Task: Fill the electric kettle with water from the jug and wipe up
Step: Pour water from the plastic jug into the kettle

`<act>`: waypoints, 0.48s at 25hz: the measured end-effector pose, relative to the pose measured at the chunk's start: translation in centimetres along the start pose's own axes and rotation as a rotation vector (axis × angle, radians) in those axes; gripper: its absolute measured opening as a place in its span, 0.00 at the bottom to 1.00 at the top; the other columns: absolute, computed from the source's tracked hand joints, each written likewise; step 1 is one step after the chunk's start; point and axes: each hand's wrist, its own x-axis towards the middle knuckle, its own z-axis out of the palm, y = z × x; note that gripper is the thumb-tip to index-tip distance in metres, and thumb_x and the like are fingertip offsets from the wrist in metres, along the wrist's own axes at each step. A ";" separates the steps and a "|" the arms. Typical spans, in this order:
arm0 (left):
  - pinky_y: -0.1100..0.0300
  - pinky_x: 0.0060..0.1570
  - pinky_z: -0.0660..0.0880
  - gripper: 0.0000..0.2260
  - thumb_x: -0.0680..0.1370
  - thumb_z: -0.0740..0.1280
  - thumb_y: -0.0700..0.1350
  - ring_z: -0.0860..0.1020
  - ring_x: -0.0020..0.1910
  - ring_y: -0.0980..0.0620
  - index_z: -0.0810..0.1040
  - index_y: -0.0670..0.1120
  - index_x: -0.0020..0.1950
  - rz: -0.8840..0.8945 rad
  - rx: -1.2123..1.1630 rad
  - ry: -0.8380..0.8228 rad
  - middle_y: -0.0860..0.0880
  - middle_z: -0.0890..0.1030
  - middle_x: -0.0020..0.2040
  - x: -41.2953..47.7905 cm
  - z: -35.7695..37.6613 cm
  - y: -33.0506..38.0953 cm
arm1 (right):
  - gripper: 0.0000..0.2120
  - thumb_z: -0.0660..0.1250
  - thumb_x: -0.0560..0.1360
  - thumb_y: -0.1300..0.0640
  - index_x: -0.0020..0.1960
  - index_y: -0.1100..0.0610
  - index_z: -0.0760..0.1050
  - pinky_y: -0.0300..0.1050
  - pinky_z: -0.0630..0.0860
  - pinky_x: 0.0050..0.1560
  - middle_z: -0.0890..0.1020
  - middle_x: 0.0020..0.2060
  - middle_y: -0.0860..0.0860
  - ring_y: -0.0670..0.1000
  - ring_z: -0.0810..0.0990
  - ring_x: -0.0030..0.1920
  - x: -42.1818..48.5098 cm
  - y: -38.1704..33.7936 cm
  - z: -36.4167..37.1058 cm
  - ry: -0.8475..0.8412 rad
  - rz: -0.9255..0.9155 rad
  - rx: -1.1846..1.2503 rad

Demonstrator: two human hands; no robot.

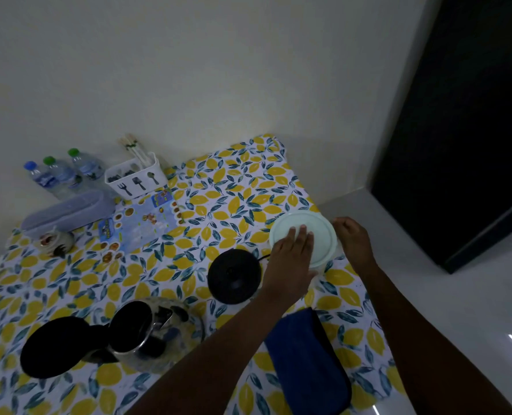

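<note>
Kettle: clear glass body with a dark handle, standing at about 7 o'clock on the surface; its black lid is swung open toward 9 o'clock, so the mouth is uncovered. It is well apart from both hands.
Kettle base: round black disc near the middle of the lemon-print cloth, just at 9 o'clock of the left wrist, with a dark cord running out toward 2 o'clock.
Blue cloth: dark blue, folded into a long pad, lying at 5 o'clock under the left forearm, touched by neither hand.
Left hand: palm down, its fingers straight and pressed close together, resting flat on the jug's lid.
Jug: seen from above, mostly as its round pale green-white lid; it stands at about 3 o'clock, near the surface's right edge, between the two hands.
Right hand: at the jug's 3 o'clock side, close against it, fingers curled downward; whether they grip the jug cannot be told.
</note>
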 end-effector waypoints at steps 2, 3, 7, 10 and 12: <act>0.44 0.74 0.56 0.32 0.78 0.65 0.54 0.54 0.78 0.43 0.57 0.44 0.77 0.028 -0.094 0.034 0.44 0.57 0.79 -0.3 -0.2 -0.3 | 0.08 0.62 0.79 0.56 0.48 0.50 0.79 0.36 0.72 0.48 0.82 0.48 0.49 0.48 0.79 0.50 -1.6 -0.9 -0.1 0.036 -0.068 -0.036; 0.45 0.74 0.57 0.29 0.78 0.66 0.53 0.56 0.78 0.45 0.62 0.46 0.75 0.033 -0.174 0.061 0.46 0.61 0.78 -0.9 -0.4 -0.7 | 0.08 0.61 0.80 0.57 0.52 0.49 0.79 0.32 0.70 0.50 0.81 0.51 0.47 0.47 0.78 0.53 -2.8 -1.0 0.1 0.054 -0.111 -0.047; 0.47 0.70 0.69 0.19 0.76 0.69 0.52 0.71 0.70 0.49 0.75 0.49 0.66 -0.011 -0.321 0.325 0.51 0.76 0.68 -4.3 0.4 -2.7 | 0.23 0.63 0.78 0.57 0.72 0.55 0.65 0.39 0.56 0.71 0.66 0.70 0.46 0.48 0.62 0.73 -8.4 -0.2 0.1 0.052 -0.312 -0.252; 0.58 0.72 0.64 0.18 0.78 0.67 0.49 0.68 0.70 0.57 0.74 0.50 0.67 -0.119 -0.376 0.400 0.56 0.75 0.67 -8.4 0.3 -3.9 | 0.34 0.67 0.75 0.54 0.77 0.54 0.55 0.51 0.47 0.76 0.58 0.77 0.50 0.49 0.49 0.78 -12.0 0.1 1.6 -0.048 -0.476 -0.568; 0.63 0.71 0.59 0.18 0.79 0.66 0.49 0.66 0.70 0.59 0.73 0.51 0.69 -0.169 -0.369 0.413 0.58 0.73 0.67 -11.2 0.1 -4.7 | 0.38 0.67 0.75 0.49 0.77 0.53 0.49 0.55 0.45 0.76 0.55 0.78 0.51 0.50 0.46 0.78 -14.2 -0.1 3.1 -0.076 -0.539 -0.690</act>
